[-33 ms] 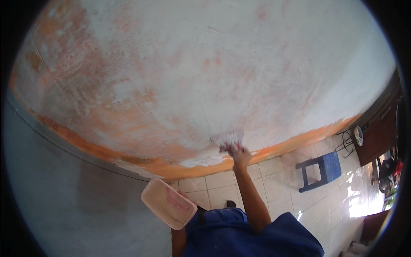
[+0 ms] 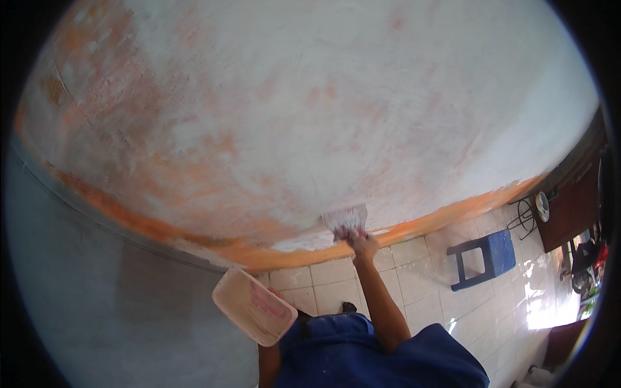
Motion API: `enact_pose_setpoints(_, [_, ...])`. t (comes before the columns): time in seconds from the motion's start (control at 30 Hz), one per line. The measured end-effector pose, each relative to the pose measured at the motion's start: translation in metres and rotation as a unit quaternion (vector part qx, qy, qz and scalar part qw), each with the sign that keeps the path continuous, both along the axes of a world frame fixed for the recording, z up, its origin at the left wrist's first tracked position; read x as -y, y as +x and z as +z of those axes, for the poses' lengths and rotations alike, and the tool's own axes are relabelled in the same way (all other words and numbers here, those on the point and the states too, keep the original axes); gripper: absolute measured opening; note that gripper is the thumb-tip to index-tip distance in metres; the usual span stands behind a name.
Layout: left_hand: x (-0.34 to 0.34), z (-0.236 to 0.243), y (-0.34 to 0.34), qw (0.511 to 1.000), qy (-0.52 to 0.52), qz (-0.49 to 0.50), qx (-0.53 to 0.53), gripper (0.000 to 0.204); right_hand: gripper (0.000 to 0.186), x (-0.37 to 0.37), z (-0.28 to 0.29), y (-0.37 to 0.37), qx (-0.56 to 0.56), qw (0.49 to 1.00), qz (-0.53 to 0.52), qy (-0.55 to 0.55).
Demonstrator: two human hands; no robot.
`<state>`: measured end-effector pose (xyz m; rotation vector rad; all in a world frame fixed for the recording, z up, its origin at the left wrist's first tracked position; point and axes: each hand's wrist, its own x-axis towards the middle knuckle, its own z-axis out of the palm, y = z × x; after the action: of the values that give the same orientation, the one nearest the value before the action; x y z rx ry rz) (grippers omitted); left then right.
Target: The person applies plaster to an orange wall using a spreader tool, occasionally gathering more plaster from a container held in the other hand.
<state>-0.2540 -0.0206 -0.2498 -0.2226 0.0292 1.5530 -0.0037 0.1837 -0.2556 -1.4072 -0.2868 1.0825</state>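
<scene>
My right hand grips a broad putty knife smeared with whitish filler. The wide blade lies against the lower part of the wall, just above an orange strip. White filler covers much of this wall in uneven patches, with orange and pinkish paint showing through. At my left side, a pale pink rectangular tub is tilted so that its inside shows, with a darker pink patch in it. My left hand holds it; only some fingertips show at its far right side, and the rest is hidden under the tub.
A grey wall meets the patched wall at a corner on the left. On the tiled floor to the right lies a blue plastic stool. Beyond it stand a black wire stand and dark brown furniture.
The putty knife blade was blurred and now shows sharply. It sits slightly lower and its angle in my right hand has shifted a little. The tub stays in place.
</scene>
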Motion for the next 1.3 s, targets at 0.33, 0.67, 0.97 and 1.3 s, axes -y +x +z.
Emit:
enact_pose_setpoints(0.33, [-0.009,0.011,0.013,0.998,0.004,-0.006,-0.062,0.062,0.015,0.022,0.179,-0.009,-0.016,0.946,0.158,0.281])
enact_pose_setpoints(0.67, [-0.017,0.028,0.018,0.993,0.085,-0.019,-0.077,0.061,0.017,-0.017,0.059,-0.057,0.02,0.994,0.059,0.085])
enact_pose_setpoints(0.97, [0.004,0.024,0.007,0.992,0.057,0.007,-0.115,0.057,0.019,0.065,0.032,-0.011,0.073,0.989,0.099,0.076])
enact_pose_setpoints(1.3, [0.001,0.014,0.007,0.988,-0.002,0.009,-0.155,0.059,0.012,-0.032,0.135,-0.009,0.044,0.982,0.043,0.179])
